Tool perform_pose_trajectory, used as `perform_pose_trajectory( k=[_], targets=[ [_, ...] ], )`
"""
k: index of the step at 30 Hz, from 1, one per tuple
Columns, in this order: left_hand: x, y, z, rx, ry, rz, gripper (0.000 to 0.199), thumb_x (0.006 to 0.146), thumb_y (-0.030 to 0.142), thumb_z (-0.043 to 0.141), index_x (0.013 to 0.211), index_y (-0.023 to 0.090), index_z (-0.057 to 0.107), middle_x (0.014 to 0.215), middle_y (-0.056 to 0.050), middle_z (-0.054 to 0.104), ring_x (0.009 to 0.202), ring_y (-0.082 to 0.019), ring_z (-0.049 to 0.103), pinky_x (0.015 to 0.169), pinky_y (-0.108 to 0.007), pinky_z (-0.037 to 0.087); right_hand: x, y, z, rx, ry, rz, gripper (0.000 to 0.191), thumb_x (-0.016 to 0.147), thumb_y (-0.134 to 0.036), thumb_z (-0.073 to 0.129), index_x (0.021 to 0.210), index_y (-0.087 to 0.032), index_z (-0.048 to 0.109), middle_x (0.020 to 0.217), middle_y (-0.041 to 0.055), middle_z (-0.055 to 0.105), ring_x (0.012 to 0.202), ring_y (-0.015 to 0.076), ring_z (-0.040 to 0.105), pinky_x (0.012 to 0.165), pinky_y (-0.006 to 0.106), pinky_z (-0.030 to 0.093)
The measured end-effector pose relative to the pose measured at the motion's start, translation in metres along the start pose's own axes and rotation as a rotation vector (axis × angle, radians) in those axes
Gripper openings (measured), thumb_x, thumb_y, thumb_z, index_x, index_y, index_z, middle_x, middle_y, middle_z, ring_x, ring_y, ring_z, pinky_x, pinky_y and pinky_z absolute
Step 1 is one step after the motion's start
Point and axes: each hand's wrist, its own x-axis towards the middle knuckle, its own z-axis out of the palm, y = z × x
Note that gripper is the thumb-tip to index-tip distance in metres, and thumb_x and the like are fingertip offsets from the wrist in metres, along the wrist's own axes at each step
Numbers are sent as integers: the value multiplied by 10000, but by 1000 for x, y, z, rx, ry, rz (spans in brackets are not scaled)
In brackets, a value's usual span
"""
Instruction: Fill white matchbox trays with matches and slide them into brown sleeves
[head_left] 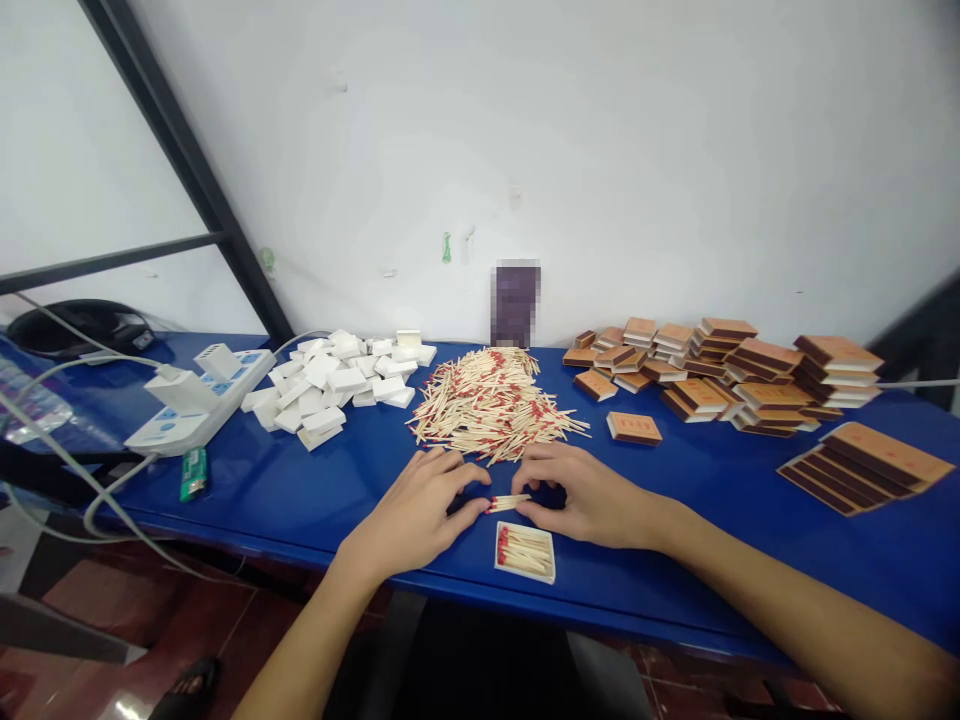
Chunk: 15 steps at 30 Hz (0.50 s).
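A few red-tipped matches (pixel 508 503) lie between my two hands, just in front of the big match pile (pixel 491 405). My right hand (pixel 566 495) pinches their plain ends between thumb and fingers. At the red heads, the thumb tip of my left hand (pixel 431 507) touches or nearly touches them, with the thumb and index finger apart. Directly below the hands, a white tray (pixel 553 560) holds a layer of matches with the red heads to the left. A closed matchbox (pixel 634 429) sits beyond my right wrist.
White empty trays (pixel 330 380) are heaped at the left. Matchboxes (pixel 765 395) are stacked at the right, with a slanted row (pixel 866 468) nearer. A power strip (pixel 202 405), a green object (pixel 193 474) and cables are far left. The blue table's front edge (pixel 600 622) runs below my hands.
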Motion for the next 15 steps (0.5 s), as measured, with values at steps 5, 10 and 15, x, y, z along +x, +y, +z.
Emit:
perform_pose_trajectory(
  k=[5, 10, 15],
  targets=[
    [-1, -1, 1, 13, 19, -23, 204, 1008, 289, 437, 1118, 264, 607, 1020, -13, 628, 1002, -209, 572, 933, -380, 404, -1, -1, -2, 0, -10, -11, 57, 875, -221, 614, 894, -206, 666, 839, 9, 619, 756, 142, 558, 706, 273, 409],
    [-2, -2, 3, 41, 64, -72, 237, 989, 264, 440, 1167, 252, 595, 1047, -31, 635, 999, -221, 587, 898, -382, 427, 0, 8, -2, -53, 102, 33, 111, 910, -238, 557, 885, -197, 657, 782, 8, 607, 704, 141, 542, 668, 271, 402],
    [-2, -2, 3, 58, 20, -61, 311, 999, 270, 413, 1275, 282, 558, 1049, -38, 613, 1008, -227, 566, 922, -401, 422, 2, 23, -3, -162, 250, 108, 132, 864, -161, 529, 890, -189, 656, 735, 8, 585, 671, 150, 523, 648, 277, 397]
  ],
)
